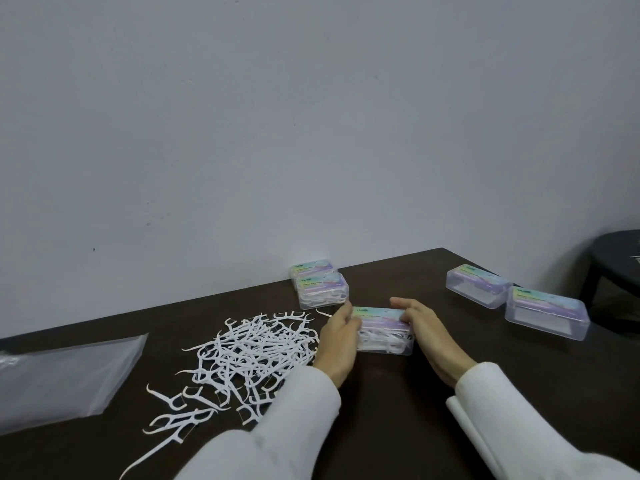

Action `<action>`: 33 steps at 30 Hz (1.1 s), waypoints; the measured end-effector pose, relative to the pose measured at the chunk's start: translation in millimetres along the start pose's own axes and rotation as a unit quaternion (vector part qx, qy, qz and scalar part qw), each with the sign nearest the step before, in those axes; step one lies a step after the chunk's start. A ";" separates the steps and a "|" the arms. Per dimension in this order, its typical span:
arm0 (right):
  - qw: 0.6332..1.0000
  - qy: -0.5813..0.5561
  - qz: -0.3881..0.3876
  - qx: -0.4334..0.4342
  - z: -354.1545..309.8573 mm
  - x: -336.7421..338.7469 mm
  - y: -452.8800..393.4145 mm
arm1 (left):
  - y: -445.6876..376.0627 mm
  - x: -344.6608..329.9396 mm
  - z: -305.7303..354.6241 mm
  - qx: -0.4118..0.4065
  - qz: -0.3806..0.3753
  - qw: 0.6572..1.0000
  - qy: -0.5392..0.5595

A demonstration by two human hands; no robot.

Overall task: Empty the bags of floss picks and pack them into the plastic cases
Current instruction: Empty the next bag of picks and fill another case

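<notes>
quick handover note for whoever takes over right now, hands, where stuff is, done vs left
Left hand and right hand hold the ends of the case being closed, picks inside, lid on.
Done: two filled cases by the wall; empty bag flat at the table's left.
Left: loose floss picks lie piled beside the left hand; two empty cases wait on the right. Set this case aside, then fill those.
</notes>
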State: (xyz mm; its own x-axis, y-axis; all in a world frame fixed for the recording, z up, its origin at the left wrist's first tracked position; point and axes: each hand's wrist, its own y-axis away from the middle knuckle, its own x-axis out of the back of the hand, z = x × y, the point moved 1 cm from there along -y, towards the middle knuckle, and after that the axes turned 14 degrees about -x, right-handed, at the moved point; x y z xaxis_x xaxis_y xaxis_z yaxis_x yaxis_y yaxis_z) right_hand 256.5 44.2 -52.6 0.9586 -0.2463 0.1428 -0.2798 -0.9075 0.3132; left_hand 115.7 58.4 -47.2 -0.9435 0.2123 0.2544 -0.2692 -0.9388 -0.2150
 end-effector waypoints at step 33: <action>0.969 0.177 -0.165 0.044 -1.8 24.0 2.1 | 1.7 -5.0 -9.1 -0.059 -0.033 0.994 -0.083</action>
State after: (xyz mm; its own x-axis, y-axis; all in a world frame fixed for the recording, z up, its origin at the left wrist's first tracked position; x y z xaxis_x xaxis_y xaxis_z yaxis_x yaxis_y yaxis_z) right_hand 278.8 37.0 -46.8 0.9129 0.1802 0.3661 0.0599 -0.9466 0.3167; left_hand 118.2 58.2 -57.4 -0.8806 0.2159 0.4217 -0.3600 -0.8836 -0.2994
